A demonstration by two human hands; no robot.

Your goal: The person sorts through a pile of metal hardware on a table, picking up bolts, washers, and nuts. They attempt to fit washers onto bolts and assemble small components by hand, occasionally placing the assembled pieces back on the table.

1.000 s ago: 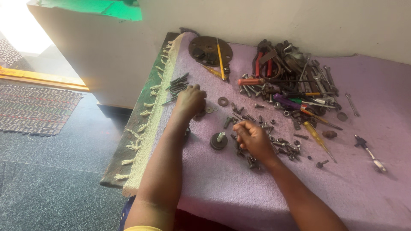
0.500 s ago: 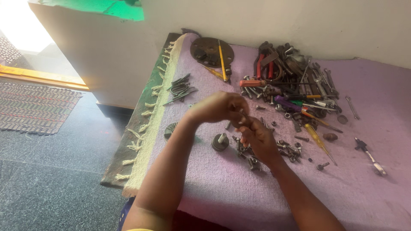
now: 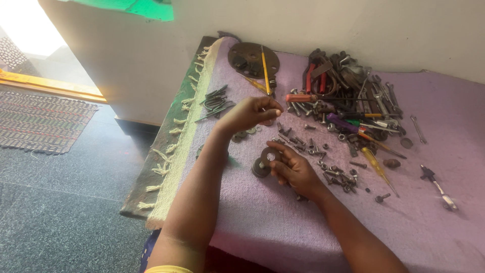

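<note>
Right hand (image 3: 295, 169) at frame centre pinches a flat washer (image 3: 270, 155) upright, hole facing up-left toward the left hand (image 3: 250, 114), whose fingers pinch something small just above it.

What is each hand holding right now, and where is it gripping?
The right hand pinches a large flat washer by its rim. The left hand pinches something small at its fingertips; what it is cannot be told.
</note>
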